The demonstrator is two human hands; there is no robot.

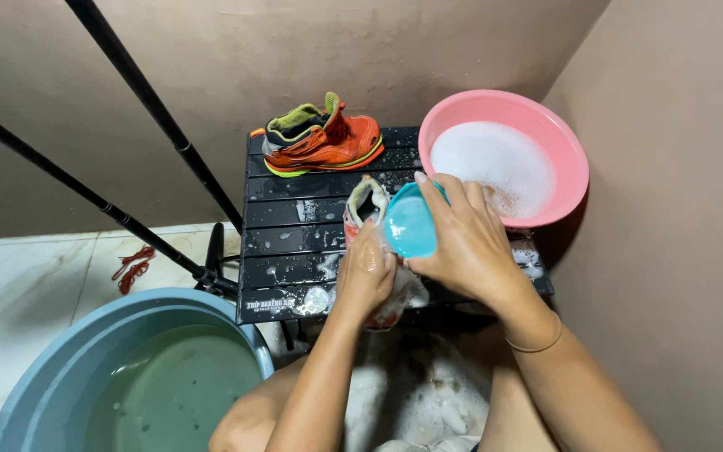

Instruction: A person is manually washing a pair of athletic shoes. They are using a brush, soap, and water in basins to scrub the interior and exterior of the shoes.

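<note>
My left hand [365, 272] grips a soapy orange shoe [367, 203] that stands on its heel end at the front of a black slatted table [290, 238]. My right hand [462, 238] holds a small turquoise cup [410, 224] tipped against the shoe's opening. A second orange shoe [321, 138] with a green lining lies on its sole at the table's back left, apart from both hands.
A pink basin [562, 146] of foamy water sits at the table's back right, against the wall. A large blue tub [60, 368] of water stands on the floor at lower left. Two black tripod legs [161, 117] cross the left side. Red laces [131, 266] lie on the tiles. Suds cover the floor between my knees.
</note>
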